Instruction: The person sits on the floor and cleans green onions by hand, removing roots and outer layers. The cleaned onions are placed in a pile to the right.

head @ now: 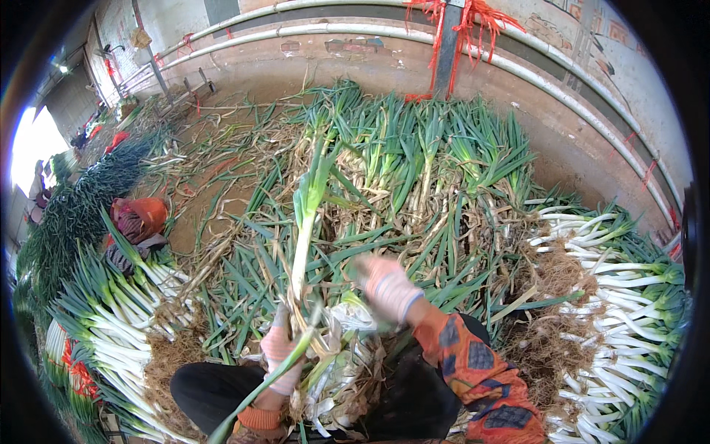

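My left hand (pixel 280 352), in a striped knit glove, grips the root end of a large green onion (pixel 302 250). The stalk stands upright, white below and green on top, with dry strips of husk at its base. A long loose green leaf (pixel 266 380) crosses in front of that wrist. My right hand (pixel 388 288), also gloved, is blurred to the right of the stalk and apart from it. Whether its fingers hold anything I cannot tell. Peeled husks and leaves (pixel 346 383) are heaped between my dark-trousered legs (pixel 216 391).
Untrimmed green onions (pixel 410 150) stand bunched before the wall (pixel 355 61). Onions with white stalks lie in piles at left (pixel 119 349) and right (pixel 621 311), roots inward. Red-tied bundles (pixel 77 366) sit at far left. White pipes (pixel 333 28) and a metal post (pixel 445 55) border the wall.
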`<state>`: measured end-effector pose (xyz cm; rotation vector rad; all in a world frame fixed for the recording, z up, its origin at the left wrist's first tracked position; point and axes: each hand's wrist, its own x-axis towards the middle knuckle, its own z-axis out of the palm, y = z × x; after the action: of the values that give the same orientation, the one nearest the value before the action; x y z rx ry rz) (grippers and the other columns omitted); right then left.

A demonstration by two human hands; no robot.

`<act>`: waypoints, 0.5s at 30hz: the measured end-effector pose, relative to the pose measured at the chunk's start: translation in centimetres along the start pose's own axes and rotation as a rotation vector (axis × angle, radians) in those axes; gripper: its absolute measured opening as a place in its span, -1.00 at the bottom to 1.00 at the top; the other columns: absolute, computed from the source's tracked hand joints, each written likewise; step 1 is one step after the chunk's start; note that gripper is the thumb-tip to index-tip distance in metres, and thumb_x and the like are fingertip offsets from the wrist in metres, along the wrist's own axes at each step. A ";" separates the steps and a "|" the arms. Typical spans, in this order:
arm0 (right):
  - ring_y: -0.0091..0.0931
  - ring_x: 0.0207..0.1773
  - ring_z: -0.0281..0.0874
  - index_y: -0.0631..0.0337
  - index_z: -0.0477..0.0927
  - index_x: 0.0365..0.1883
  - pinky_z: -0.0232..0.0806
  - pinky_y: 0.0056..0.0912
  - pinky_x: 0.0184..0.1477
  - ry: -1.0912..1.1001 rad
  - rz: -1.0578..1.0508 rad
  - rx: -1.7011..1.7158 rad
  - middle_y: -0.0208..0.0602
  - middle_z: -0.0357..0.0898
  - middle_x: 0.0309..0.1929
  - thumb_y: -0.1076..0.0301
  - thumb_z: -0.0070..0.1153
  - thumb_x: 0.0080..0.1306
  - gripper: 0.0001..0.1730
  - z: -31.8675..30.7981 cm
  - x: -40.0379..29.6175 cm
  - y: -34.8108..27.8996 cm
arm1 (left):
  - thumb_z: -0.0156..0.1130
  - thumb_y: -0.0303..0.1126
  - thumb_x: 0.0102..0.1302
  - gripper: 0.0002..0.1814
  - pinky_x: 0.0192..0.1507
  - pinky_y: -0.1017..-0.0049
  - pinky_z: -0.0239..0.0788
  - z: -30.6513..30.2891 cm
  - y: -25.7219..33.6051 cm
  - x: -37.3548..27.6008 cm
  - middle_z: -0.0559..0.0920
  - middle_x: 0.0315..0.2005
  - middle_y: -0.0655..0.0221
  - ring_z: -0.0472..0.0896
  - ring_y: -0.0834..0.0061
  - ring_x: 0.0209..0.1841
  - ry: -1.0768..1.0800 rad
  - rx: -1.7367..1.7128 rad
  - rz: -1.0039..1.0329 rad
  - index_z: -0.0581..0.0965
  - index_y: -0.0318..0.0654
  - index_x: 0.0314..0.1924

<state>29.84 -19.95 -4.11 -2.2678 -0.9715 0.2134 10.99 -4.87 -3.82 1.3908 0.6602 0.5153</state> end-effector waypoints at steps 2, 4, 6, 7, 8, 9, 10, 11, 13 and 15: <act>-0.25 -0.31 0.60 0.18 0.52 0.00 0.45 -0.25 -0.28 0.149 0.283 0.549 -0.17 0.64 -0.28 0.06 0.12 0.25 -0.54 -3.0 3.0 1.2 | 0.20 -0.37 0.29 -0.60 -0.32 0.47 0.48 0.8 -0.4 -3.0 0.62 -0.19 0.23 0.60 0.43 -0.28 -0.119 -0.169 0.006 0.46 -0.22 0.13; -0.31 -0.35 0.56 0.21 0.51 0.00 0.43 -0.29 -0.30 0.108 0.552 1.193 -0.24 0.62 -0.30 -0.03 0.08 0.29 -0.49 -5.3 4.8 0.9 | 0.12 -0.39 0.36 -0.64 -0.33 0.48 0.48 0.9 -2.0 -5.4 0.59 -0.11 0.28 0.57 0.50 -0.28 -0.267 -0.003 0.247 0.44 -0.18 0.15; -0.41 -0.38 0.52 0.21 0.51 -0.01 0.41 -0.34 -0.29 0.313 0.473 1.568 -0.32 0.60 -0.30 -0.12 0.07 0.29 -0.44 -6.6 4.6 1.8 | 0.17 -0.45 0.28 -0.59 -0.33 0.47 0.48 0.8 -2.6 -7.0 0.59 -0.08 0.24 0.59 0.45 -0.30 -0.366 0.686 0.486 0.45 -0.12 0.14; -0.48 -0.39 0.49 0.19 0.53 -0.03 0.39 -0.37 -0.29 0.482 0.386 1.655 -0.35 0.59 -0.30 -0.16 0.07 0.28 -0.42 -7.1 4.2 2.4 | 0.19 -0.40 0.24 -0.58 -0.33 0.44 0.48 1.1 -2.6 -7.1 0.59 -0.07 0.23 0.61 0.41 -0.36 -0.429 0.982 0.460 0.46 -0.15 0.13; -0.49 -0.35 0.48 0.20 0.52 -0.01 0.38 -0.42 -0.26 0.483 0.409 1.623 -0.35 0.58 -0.25 -0.15 0.09 0.28 -0.41 -7.7 3.7 3.4 | 0.22 -0.36 0.19 -0.56 -0.34 0.41 0.49 1.6 -2.5 -7.2 0.59 -0.06 0.21 0.63 0.36 -0.42 -0.510 1.273 0.462 0.47 -0.19 0.11; -0.51 -0.31 0.47 0.21 0.52 0.00 0.37 -0.46 -0.23 0.466 0.427 1.612 -0.34 0.57 -0.21 -0.15 0.10 0.27 -0.40 -7.6 3.6 3.7 | 0.21 -0.23 0.18 -0.50 -0.29 0.35 0.49 1.8 -4.0 -6.4 0.59 -0.08 0.16 0.63 0.36 -0.42 -0.520 0.297 0.477 0.47 -0.33 0.09; -0.55 -0.29 0.45 0.22 0.52 -0.02 0.36 -0.49 -0.21 0.476 0.417 1.442 -0.37 0.56 -0.22 -0.09 0.00 0.35 -0.47 -8.3 3.0 2.8 | 0.21 -0.25 0.17 -0.49 -0.23 0.35 0.48 3.2 -1.1 -5.8 0.59 -0.08 0.11 0.62 0.36 -0.34 -0.451 0.395 0.330 0.45 -0.39 0.09; -0.56 -0.29 0.44 0.23 0.52 -0.02 0.36 -0.49 -0.21 0.544 0.320 1.185 -0.38 0.55 -0.24 -0.05 -0.06 0.39 -0.50 -7.5 2.5 3.7 | 0.21 -0.26 0.15 -0.47 -0.16 0.35 0.48 5.2 1.7 -4.3 0.58 -0.09 0.07 0.62 0.36 -0.26 -0.378 0.488 0.182 0.44 -0.44 0.08; -0.59 -0.29 0.44 0.23 0.49 0.00 0.36 -0.48 -0.20 0.487 0.214 0.945 -0.39 0.55 -0.26 0.02 -0.17 0.46 -0.55 -5.6 2.4 2.4 | 0.24 -0.23 0.13 -0.41 -0.03 0.36 0.43 8.4 4.1 -1.5 0.57 -0.10 -0.03 0.59 0.31 -0.09 -0.294 0.145 -0.006 0.41 -0.46 0.10; -0.61 -0.27 0.44 0.21 0.45 0.07 0.36 -0.48 -0.18 0.313 0.235 0.962 -0.41 0.55 -0.27 0.09 -0.28 0.52 -0.58 -6.1 1.6 -1.0 | 0.33 -0.15 0.10 -0.40 0.06 0.31 0.34 10.7 4.8 1.8 0.56 -0.09 0.00 0.53 0.17 0.00 -0.328 0.499 0.272 0.45 -0.39 0.06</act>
<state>32.77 -21.43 1.38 -1.4441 -0.3058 0.3272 19.94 -10.71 1.28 2.0019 0.3410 0.3298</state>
